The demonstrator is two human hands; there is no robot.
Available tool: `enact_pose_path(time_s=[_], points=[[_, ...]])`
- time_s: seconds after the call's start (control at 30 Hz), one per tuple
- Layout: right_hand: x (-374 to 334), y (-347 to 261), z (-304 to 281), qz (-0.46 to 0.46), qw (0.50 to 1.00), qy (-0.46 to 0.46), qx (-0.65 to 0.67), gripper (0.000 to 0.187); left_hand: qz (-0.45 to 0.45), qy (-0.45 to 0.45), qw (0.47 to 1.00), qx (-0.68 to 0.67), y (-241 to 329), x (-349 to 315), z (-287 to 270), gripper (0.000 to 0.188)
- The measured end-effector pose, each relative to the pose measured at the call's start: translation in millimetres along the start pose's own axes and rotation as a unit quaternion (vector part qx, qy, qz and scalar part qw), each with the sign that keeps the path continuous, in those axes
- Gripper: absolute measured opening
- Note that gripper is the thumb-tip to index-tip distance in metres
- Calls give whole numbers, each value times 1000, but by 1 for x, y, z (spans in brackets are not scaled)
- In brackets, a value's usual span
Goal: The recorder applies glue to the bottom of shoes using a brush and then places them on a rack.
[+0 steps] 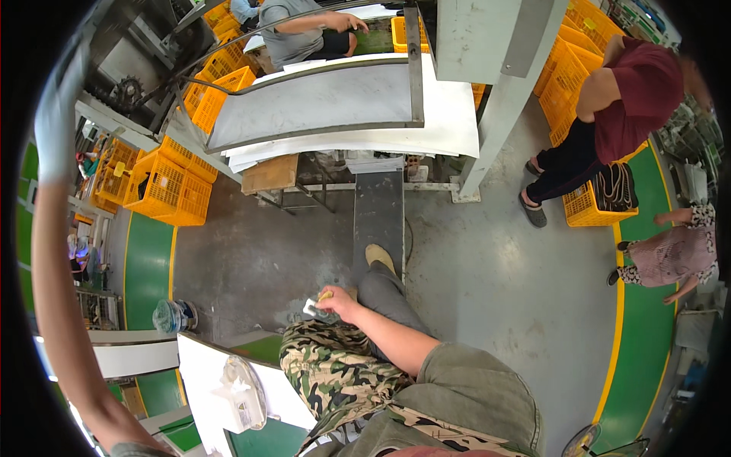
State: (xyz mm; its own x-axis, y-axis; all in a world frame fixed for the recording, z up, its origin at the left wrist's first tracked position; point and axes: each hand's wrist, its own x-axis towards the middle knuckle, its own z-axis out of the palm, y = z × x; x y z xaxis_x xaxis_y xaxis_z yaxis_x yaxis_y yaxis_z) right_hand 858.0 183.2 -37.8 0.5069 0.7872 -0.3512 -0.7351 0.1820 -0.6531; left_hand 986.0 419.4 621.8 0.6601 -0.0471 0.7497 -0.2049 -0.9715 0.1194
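Note:
My left arm stretches up along the left rim. At its end my left hand [57, 137], in a pale glove, is smeared by motion, so its fingers cannot be made out. Low over my lap, my bare right hand [342, 302] is closed round a small thing with a yellowish grip and a white end [310, 306], perhaps a brush. Below that hand lies the camouflage apron [327, 354] over my legs. One tan shoe [380, 257] rests on a dark sloping board [378, 206].
Ahead stands a white-topped table [449, 114] with a metal-framed sheet [320, 99]. A white table [285, 392] bearing a white plastic container [242, 396] is lower left. Yellow crates [171, 183] flank the work area. Co-workers are at the far table, right and far right.

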Motion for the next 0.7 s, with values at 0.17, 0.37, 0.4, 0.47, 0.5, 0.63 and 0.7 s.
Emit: enact_pose_path(time_s=[0.17,0.37,0.4,0.47,0.5,0.63,0.7], points=[[-5,-10,0,57,997,35,50,19,-164,-242,956,36,107,-260,-47,59],[10,18,0,58,992,29,107,12,-596,-123,788,95,81,-728,-198,65],[10,23,-5,64,991,41,113,9,-643,-132,742,137,101,-784,-215,65],[-1,23,-12,77,987,-6,139,7,-731,-246,573,276,164,-848,-253,71],[-1,15,-27,76,983,-70,149,11,-766,-244,531,267,193,-878,-262,75],[-12,1,-24,94,992,-25,85,16,-911,-161,308,223,338,-1011,-279,86],[-10,-3,-23,80,996,-16,45,11,-938,-162,233,200,394,-1048,-277,90]])
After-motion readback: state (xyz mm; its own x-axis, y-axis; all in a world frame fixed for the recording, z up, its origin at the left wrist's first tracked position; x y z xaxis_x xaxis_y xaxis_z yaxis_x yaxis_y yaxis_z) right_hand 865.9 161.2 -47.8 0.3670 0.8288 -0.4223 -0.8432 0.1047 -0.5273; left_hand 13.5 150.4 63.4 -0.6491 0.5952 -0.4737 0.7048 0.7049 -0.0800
